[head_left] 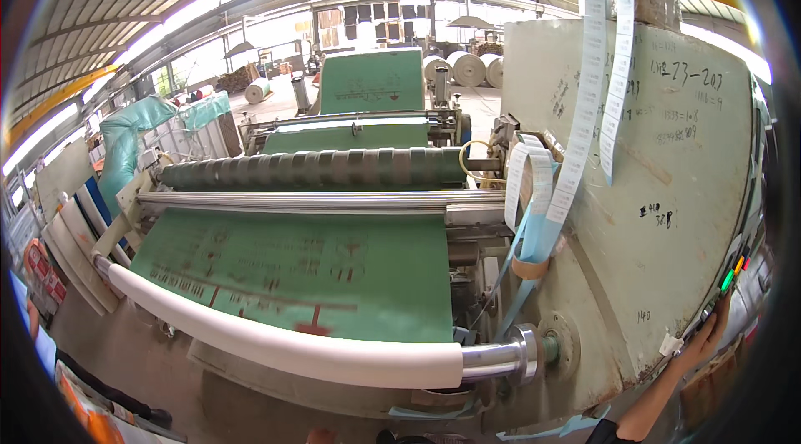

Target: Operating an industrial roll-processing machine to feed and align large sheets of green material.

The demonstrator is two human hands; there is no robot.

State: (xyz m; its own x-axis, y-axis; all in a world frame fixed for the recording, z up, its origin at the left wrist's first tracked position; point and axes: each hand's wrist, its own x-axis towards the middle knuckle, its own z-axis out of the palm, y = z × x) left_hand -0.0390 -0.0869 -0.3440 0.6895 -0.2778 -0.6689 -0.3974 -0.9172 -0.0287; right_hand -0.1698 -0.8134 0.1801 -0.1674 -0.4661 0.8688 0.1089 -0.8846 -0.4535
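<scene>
My right hand (pixel 705 334) reaches to the edge of a large pale green side panel (pixel 617 227) at the right. Its fingers are stretched out just below a green push button (pixel 727 280), which has an orange and a red one above it. Whether a fingertip presses the button is hard to tell. My left hand is out of the picture. In front of me lies a thick white roll (pixel 284 331) on a metal shaft (pixel 492 359). A green sheet (pixel 292 269) with dark red print runs down to it from the machine.
A dark banded roller (pixel 317 169) spans the machine behind metal bars (pixel 325 200). Long printed paper strips (pixel 576 160) hang by the panel. Blue strips (pixel 567 427) lie on the floor. At the left, another person's dark-clothed leg (pixel 108 394) shows near leaning boards (pixel 75 256).
</scene>
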